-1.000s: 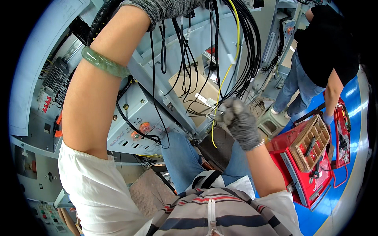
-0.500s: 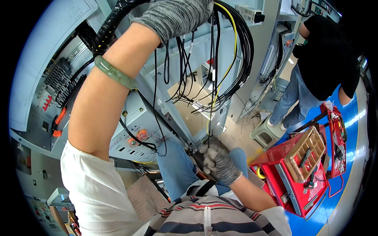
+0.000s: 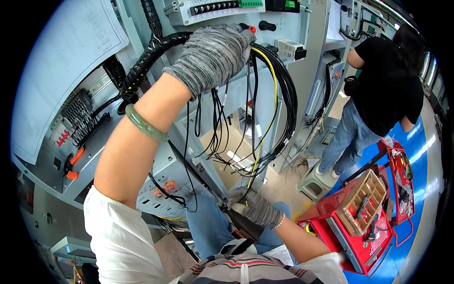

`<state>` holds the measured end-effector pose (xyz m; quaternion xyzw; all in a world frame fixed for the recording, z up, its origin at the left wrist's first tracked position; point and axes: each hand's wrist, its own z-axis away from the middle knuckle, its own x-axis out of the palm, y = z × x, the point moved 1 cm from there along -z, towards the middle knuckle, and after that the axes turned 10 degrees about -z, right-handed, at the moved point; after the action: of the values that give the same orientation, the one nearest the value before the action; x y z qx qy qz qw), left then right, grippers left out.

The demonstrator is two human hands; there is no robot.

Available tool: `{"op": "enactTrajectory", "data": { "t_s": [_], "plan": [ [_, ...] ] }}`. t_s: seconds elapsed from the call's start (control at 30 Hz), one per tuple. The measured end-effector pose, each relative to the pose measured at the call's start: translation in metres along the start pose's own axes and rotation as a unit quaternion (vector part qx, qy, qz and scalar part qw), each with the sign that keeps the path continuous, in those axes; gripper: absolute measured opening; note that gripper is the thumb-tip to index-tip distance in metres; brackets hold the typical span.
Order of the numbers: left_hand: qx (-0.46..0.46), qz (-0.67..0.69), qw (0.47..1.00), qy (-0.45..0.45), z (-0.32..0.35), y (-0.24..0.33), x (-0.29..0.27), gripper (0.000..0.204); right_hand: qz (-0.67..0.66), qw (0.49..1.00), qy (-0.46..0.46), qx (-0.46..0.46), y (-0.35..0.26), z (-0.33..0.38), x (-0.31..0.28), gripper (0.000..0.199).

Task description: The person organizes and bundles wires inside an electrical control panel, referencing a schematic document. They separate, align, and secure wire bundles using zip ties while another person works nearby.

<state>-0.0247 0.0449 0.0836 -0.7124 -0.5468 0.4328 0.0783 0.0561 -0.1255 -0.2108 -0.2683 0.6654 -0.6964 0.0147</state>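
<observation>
My left hand (image 3: 215,54), in a grey knitted glove, is closed round a bundle of black wires (image 3: 291,90) where it leaves a black-wrapped harness (image 3: 142,68). The wires hang from it in a wide loop on the right, with several thin loose ends below the palm. One yellow-green wire (image 3: 275,92) runs down through the loop. Low over my knees, my gloved right hand (image 3: 255,207) pinches that wire near its lower end. The fingertips partly hide what else they may hold.
An open grey cabinet frame with a terminal block (image 3: 215,8) stands in front. Orange-handled pliers (image 3: 74,162) lie at left, near a large drawing sheet (image 3: 71,42). On the right are a red tool cart (image 3: 326,208), a divided wooden box (image 3: 373,189), a stool (image 3: 316,182) and another person (image 3: 383,85).
The view has shifted, showing more of the panel above my left hand, which still grips the bundle. My right hand has moved slightly left and down, keeping its pinch.
</observation>
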Motion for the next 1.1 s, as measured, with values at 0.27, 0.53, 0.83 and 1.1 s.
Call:
{"op": "enactTrajectory", "data": {
  "t_s": [0.27, 0.53, 0.83, 1.1],
  "plan": [
    [0.007, 0.010, 0.999, -0.033, 0.001, 0.000, -0.008, 0.027, 0.009, 0.954, 0.195, -0.228, -0.093, -0.041, 0.010, 0.042],
    [0.000, 0.014, 0.999, -0.045, 0.001, 0.002, -0.010, 0.028, 0.006, 0.972, 0.136, -0.191, -0.140, -0.052, 0.025, 0.048],
    [-0.003, 0.033, 0.997, -0.068, -0.001, 0.001, -0.008, 0.027, -0.269, 0.956, 0.004, -0.121, -0.154, -0.086, 0.010, 0.045],
    [0.005, 0.026, 0.998, -0.065, 0.000, 0.001, -0.011, 0.028, -0.220, 0.965, 0.045, -0.137, -0.155, -0.084, 0.010, 0.047]
  ]
}}
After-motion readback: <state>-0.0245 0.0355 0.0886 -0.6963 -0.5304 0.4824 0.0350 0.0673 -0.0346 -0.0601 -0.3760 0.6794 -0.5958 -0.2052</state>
